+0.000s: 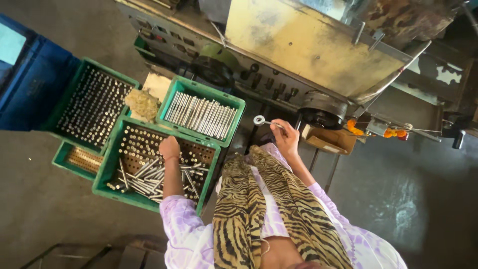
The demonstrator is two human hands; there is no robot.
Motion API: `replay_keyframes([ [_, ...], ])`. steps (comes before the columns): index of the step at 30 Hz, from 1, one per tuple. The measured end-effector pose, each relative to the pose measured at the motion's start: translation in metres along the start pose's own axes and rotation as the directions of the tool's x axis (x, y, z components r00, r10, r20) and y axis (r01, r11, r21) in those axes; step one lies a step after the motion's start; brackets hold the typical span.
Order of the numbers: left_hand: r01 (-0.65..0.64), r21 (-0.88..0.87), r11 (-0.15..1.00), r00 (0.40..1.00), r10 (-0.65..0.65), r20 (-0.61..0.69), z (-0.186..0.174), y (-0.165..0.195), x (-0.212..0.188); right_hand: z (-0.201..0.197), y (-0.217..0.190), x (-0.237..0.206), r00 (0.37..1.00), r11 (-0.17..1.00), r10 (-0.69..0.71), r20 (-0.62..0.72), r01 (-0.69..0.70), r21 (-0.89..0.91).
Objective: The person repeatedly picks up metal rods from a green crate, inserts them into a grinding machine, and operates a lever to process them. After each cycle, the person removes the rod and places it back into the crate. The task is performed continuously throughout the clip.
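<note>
Head view: right hand (287, 138) is pinching a ring-headed pin (262, 121) just right of the green crate (110, 164); left hand (169, 148) is clenching inside the crate over loose rods (149, 175). Light pinch, pin risks dropping floorward.

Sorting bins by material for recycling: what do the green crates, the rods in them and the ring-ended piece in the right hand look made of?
Green crates: likely moulded plastic, with uniform matte colour and thick rims. Rods: metal, probably steel, bright silvery with sharp glints. Ring-ended piece, pinched in the right hand: also silvery metal, grade unclear. Left hand rests among loose rods.
</note>
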State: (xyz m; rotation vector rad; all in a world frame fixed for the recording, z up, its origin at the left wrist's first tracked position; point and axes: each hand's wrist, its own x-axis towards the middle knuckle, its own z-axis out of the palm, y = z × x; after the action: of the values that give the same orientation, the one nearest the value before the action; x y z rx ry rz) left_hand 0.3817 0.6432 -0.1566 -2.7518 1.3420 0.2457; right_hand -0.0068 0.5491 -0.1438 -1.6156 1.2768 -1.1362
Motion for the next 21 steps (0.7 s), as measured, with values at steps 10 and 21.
replay_keyframes([
  [10, 0.121, -0.078, 0.990, 0.983, -0.131, -0.131, -0.003, 0.007, -0.008, -0.003, 0.005, 0.000, 0.999, 0.999, 0.033, 0.018, -0.032, -0.026],
  [21, -0.120, -0.048, 0.992, 0.986, 0.124, 0.108, 0.000, 0.005, -0.018, -0.003, 0.002, 0.004, 1.000, 1.000, 0.008, -0.014, -0.008, -0.017],
])
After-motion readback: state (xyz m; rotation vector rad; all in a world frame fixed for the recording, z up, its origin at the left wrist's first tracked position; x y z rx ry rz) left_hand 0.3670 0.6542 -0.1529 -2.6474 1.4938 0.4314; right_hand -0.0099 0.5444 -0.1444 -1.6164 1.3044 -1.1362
